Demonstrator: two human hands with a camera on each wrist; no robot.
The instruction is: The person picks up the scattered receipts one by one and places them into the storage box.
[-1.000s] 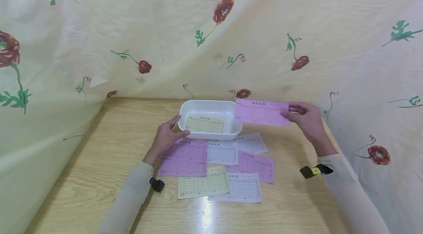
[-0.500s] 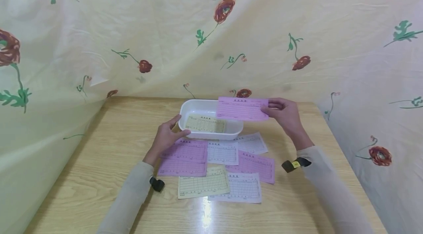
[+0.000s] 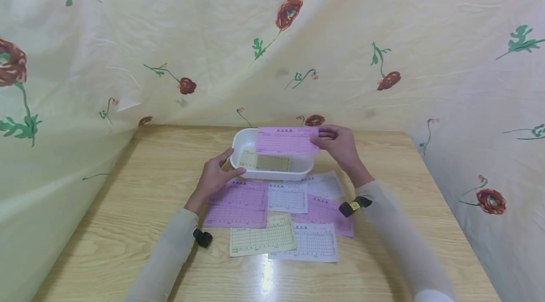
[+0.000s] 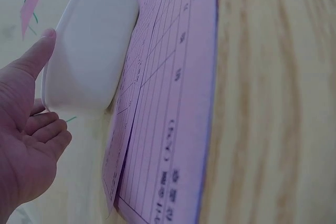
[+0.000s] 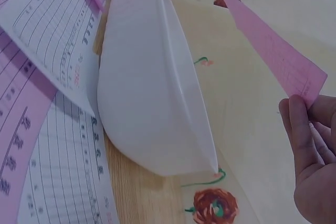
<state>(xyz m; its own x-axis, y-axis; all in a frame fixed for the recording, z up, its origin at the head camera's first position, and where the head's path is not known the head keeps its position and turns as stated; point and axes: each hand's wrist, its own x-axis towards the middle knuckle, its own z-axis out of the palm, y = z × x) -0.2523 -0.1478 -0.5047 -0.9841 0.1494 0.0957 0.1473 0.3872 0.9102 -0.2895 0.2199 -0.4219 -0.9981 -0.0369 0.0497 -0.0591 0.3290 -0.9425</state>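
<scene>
A pink printed form slip (image 3: 286, 141) is pinched at its right end by my right hand (image 3: 339, 146), over the white plastic tub (image 3: 303, 172). In the right wrist view, thumb and fingers grip a corner of that pink slip (image 5: 283, 51), clear of the rim. My left hand (image 3: 215, 175) holds the tub's near left corner, thumb at the front and fingers at the end wall; the left wrist view has this hand (image 4: 31, 114) against the tub (image 4: 92, 40). Inside the tub lies a yellow slip (image 3: 266, 162), partly covered by the pink one.
In front of the tub, overlapping slips lie on the wooden table (image 3: 127, 217): pink slips (image 3: 236, 217), white slips (image 3: 312, 245) and a yellow slip (image 3: 261, 238). A flowered cloth (image 3: 221, 56) hangs behind and along both sides.
My right hand has moved left with the pink slip, from beside the tub's right end to over its middle. My left hand and the tub have stayed put.
</scene>
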